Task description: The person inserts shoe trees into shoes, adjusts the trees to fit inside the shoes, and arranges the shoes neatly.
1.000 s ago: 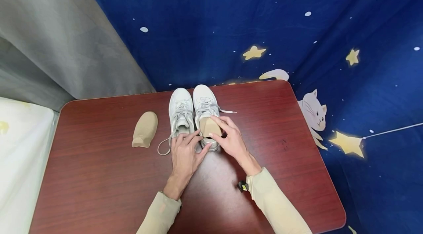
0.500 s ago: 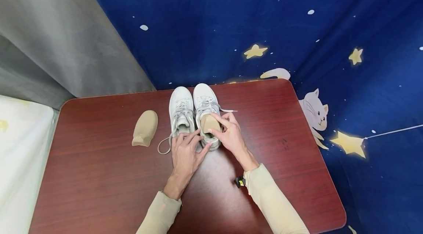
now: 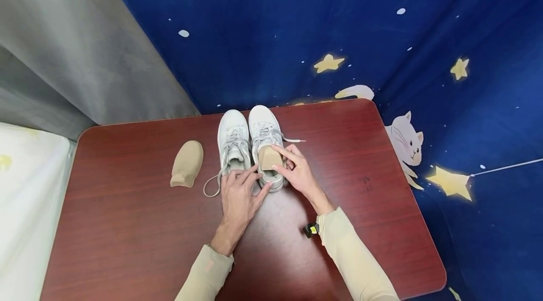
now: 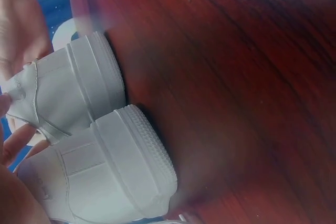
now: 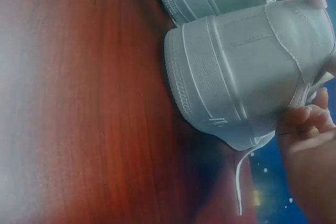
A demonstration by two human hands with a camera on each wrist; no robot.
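Observation:
Two white lace-up sneakers stand side by side, toes toward the back. In the head view my left hand lies over the heel of the left sneaker. Its thumb and fingers pinch the heel collar of the right sneaker. A beige moulded shoe insert sits partly inside that sneaker's opening, its front end hidden under the tongue. My right hand pinches the insert's rear part between thumb and index finger, other fingers curled beside the sneaker. The right wrist view shows the right hand against the sneaker's side.
A second beige shoe insert lies on the reddish-brown table left of the sneakers. A loose lace loops out on the left and another lace end on the right. A blue starry curtain hangs behind the table.
The insert has slid slightly forward into the right sneaker, and my right hand has moved forward with it. My left hand keeps its hold at the heel.

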